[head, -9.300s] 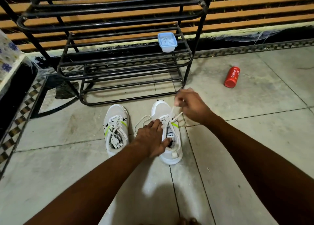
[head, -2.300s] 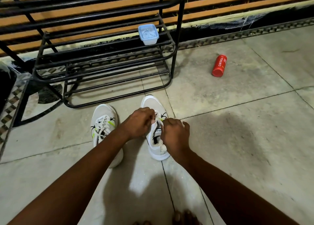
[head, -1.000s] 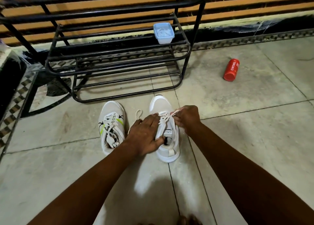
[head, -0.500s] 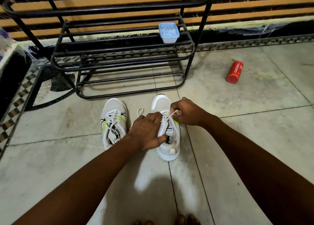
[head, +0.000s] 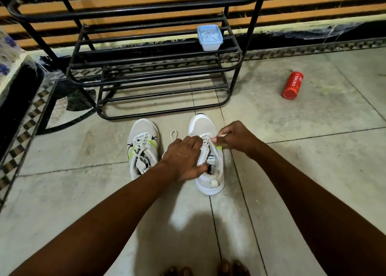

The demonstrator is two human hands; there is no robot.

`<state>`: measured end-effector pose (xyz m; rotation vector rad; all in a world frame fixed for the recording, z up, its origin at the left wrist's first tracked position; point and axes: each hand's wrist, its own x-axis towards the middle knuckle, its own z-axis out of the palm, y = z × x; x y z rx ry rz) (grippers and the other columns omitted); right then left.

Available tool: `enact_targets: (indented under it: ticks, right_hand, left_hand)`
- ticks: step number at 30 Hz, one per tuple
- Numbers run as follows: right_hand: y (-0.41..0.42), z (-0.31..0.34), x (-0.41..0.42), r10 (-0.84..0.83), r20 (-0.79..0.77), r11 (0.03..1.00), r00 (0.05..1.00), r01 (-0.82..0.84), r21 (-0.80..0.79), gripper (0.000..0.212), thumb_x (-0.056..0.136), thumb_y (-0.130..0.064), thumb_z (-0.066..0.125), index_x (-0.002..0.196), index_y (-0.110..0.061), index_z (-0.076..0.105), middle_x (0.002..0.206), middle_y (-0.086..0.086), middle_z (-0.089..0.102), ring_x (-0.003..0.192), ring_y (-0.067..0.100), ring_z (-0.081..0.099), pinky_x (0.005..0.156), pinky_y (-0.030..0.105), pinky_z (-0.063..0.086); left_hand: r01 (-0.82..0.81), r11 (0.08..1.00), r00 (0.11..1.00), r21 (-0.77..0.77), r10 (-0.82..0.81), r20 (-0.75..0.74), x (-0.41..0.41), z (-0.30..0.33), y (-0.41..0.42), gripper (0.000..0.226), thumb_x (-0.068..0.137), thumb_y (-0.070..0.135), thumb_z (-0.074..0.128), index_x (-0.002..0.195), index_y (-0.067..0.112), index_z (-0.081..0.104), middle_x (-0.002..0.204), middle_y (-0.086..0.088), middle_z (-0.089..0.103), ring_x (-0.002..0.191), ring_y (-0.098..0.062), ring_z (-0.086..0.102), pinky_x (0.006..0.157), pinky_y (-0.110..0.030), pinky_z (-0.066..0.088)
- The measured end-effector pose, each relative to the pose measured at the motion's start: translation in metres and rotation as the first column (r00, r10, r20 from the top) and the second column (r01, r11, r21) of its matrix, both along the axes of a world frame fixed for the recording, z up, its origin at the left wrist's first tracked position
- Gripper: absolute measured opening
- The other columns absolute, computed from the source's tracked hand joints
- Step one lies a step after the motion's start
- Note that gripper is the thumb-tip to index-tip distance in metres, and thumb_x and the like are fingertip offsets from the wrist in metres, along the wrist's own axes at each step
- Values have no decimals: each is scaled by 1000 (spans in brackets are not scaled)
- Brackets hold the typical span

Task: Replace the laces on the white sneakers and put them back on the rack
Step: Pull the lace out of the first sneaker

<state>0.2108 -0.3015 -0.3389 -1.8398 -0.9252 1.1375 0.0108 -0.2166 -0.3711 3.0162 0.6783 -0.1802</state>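
Observation:
Two white sneakers stand side by side on the tiled floor in front of the black metal shoe rack (head: 158,71). The left sneaker (head: 143,146) is laced, its lace ends tucked inside. My left hand (head: 184,157) grips the right sneaker (head: 205,129) over its left side, thumb at the tongue. My right hand (head: 234,137) pinches the white lace (head: 206,143) at the upper eyelets on the shoe's right side. A loose loop of the lace (head: 173,134) lies on the floor between the shoes.
A small blue lidded box (head: 210,37) sits on the rack's middle shelf at the right. A red Cinthol can (head: 292,85) lies on the floor to the right. A low ledge with patterned cloth (head: 8,58) is at the far left. My toes (head: 208,269) show at the bottom edge.
My right hand has shifted slightly right and down along the shoe, still pinching the lace. My left hand stays on the right sneaker.

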Motion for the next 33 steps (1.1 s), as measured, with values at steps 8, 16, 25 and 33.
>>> enact_targets:
  ticks: [8,16,25,33]
  right_hand:
    - [-19,-18,-2,-245,-385,947,890,305,104,27,96,-22,66,71,-11,68,60,-3,50,58,12,39,56,25,34]
    - [-14,-8,2,-284,-768,868,575,495,50,32,108,-15,41,76,-15,48,71,1,50,50,11,34,47,21,27]
    - [3,1,6,324,620,894,714,-445,45,36,95,-19,63,103,-16,29,72,-2,49,60,15,48,54,32,35]
    - [-3,-16,6,298,773,824,559,-560,87,38,86,-5,54,113,-14,28,72,4,45,60,31,45,54,37,38]
  left_hand:
    - [-16,1000,1000,2,16,21,2,1,-2,94,79,75,25,143,9,44,142,-9,53,127,-27,51,97,-40,45]
    - [-16,1000,995,-2,17,102,0,-7,-1,85,87,74,41,143,11,44,139,-6,54,124,-25,52,94,-39,46]
    - [-23,999,993,-28,26,116,0,-7,0,87,90,76,42,148,12,40,144,-6,52,127,-26,51,99,-42,47]
    - [-18,1000,992,-22,21,128,0,-8,-1,87,89,76,41,145,10,42,139,-7,54,124,-26,52,96,-42,49]
